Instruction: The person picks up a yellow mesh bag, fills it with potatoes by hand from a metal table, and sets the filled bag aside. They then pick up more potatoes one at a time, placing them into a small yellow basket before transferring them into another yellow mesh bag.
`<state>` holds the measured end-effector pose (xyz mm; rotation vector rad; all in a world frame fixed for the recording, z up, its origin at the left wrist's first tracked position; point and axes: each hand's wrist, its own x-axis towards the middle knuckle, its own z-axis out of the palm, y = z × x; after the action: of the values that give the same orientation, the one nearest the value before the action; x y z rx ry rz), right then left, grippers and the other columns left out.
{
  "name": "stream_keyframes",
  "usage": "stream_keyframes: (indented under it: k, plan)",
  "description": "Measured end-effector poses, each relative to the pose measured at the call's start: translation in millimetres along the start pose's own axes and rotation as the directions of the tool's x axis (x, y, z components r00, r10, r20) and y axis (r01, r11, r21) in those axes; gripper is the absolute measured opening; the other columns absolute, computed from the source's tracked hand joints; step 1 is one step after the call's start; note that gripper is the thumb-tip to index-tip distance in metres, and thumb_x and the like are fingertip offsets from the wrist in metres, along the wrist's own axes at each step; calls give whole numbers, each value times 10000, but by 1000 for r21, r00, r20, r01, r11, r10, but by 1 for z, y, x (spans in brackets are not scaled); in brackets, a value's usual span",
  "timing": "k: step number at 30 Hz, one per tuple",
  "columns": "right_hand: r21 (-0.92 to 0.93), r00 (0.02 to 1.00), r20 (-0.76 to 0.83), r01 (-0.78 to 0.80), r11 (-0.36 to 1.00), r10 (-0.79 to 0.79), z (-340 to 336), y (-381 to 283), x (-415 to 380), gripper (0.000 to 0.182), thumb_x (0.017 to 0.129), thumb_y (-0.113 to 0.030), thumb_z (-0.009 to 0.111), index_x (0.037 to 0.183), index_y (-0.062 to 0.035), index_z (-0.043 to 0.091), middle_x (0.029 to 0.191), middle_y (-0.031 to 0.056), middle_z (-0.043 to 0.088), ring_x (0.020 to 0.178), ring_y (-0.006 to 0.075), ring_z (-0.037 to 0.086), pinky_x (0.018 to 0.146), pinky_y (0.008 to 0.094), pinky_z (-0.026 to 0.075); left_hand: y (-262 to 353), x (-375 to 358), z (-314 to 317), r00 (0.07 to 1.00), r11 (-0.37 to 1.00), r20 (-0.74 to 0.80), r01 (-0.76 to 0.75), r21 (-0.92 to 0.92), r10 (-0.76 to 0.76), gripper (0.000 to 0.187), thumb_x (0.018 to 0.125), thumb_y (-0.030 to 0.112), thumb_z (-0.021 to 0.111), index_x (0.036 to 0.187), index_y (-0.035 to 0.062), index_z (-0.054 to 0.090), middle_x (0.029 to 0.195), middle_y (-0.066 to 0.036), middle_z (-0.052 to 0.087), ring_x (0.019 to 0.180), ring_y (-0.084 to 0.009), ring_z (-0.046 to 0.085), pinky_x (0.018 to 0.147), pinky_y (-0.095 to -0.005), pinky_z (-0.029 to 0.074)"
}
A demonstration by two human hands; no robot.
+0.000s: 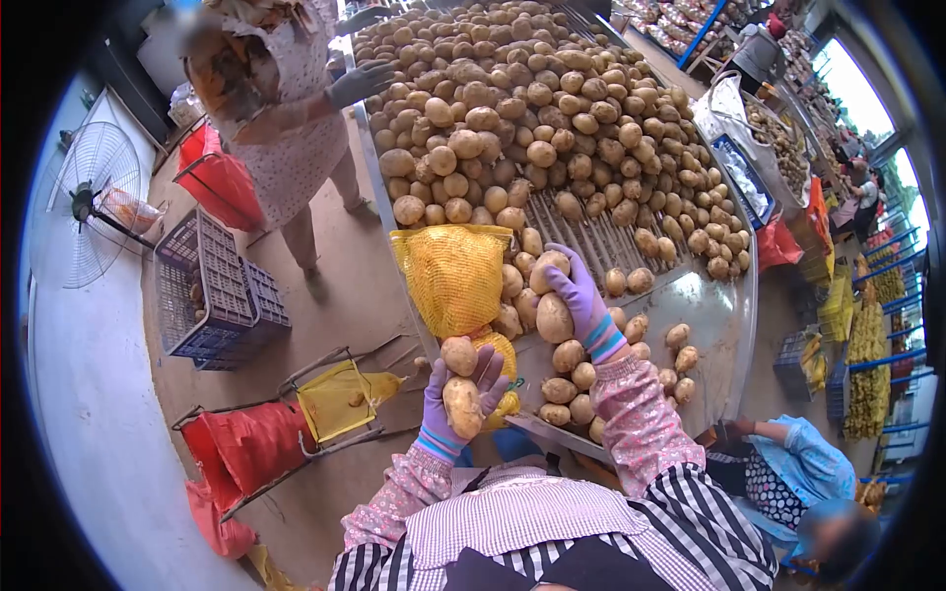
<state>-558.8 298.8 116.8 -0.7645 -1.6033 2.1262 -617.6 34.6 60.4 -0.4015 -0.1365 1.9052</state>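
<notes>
Two potatoes [462, 407] rest one above the other in my left hand [480, 386], which wears a purple glove and is turned palm up at the table's near left edge. My right hand [578, 294], gloved the same way, has its fingers round a potato [549, 270] on the metal table [705, 315]. A larger potato [554, 318] lies just below those fingers. Between my hands and further left, a filled yellow mesh bag [455, 279] sits on the table's corner. More potatoes [567, 357] lie beside my right wrist.
A big heap of potatoes [532, 108] covers the far part of the table. A co-worker [281, 128] stands at the far left, another person [788, 473] at the lower right. Crates [202, 286], a red sack [246, 443] on a frame and a fan [84, 202] are on the left.
</notes>
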Motion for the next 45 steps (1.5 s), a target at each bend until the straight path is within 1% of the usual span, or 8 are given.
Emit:
stream_keyframes:
  k: [9,18,25,28,33,35,39,45]
  plan:
    - [-80,938,271,-203,976,217,186,87,-59,573,990,-349,703,1421,-38,488,1224,111,611,1097,183,613,962,317,529,74,-86,-24,937,938,-147,-286,198,317,520,1005,458,611,1361,82,571,1288,-155,666,1153,-327,680,964,-516,593]
    - [-187,745,336,-547,816,577,285,213,-45,638,979,-419,688,1444,-45,464,1293,148,614,1187,255,626,959,398,543,188,-176,-82,889,925,-286,-293,241,357,589,1018,437,565,1489,102,454,1528,-193,471,1394,-418,481,1115,-708,396]
    - [-447,921,332,-35,894,203,244,124,-75,520,973,-302,690,1422,-90,536,1311,166,626,1160,250,629,977,381,518,188,-166,-76,701,823,-468,-315,473,538,616,1021,416,573,1563,203,369,1652,-172,283,1493,-398,342,1146,-646,377]
    - [-768,887,305,445,461,-348,211,92,-62,640,897,-279,733,1474,-123,504,1447,178,556,1334,351,527,1112,442,420,174,-125,-52,754,731,-336,-266,629,564,631,1014,366,616,1564,188,364,1644,-166,303,1470,-385,377,1144,-617,387]
    - [-989,953,19,63,136,-303,157,89,-57,763,864,-329,744,1548,-246,415,1661,142,281,1493,399,306,1184,569,278,117,-1,37,894,66,152,-197,978,422,648,976,283,697,1543,143,414,1591,-212,387,1410,-377,453,1113,-493,439]
    - [-1000,996,-14,-12,21,-92,142,103,-65,783,880,-362,725,1575,-316,369,1708,122,203,1523,401,282,1182,605,274,102,47,49,808,-841,567,-189,507,161,710,914,329,747,1527,143,441,1582,-255,384,1402,-384,459,1123,-470,428]
    - [-997,996,73,74,14,-46,113,114,-77,752,883,-375,715,1561,-295,398,1684,116,263,1461,411,385,1151,586,332,72,103,54,947,-970,215,242,9,238,748,856,428,768,1483,158,463,1511,-233,464,1355,-373,498,1079,-462,461]
    - [-884,935,306,349,311,-180,71,113,-97,662,899,-444,701,1477,-190,501,1618,147,372,1430,423,408,1150,536,365,71,115,77,959,-951,35,282,-126,280,500,859,383,755,1243,136,553,1228,-155,650,1216,-343,624,965,-451,536]
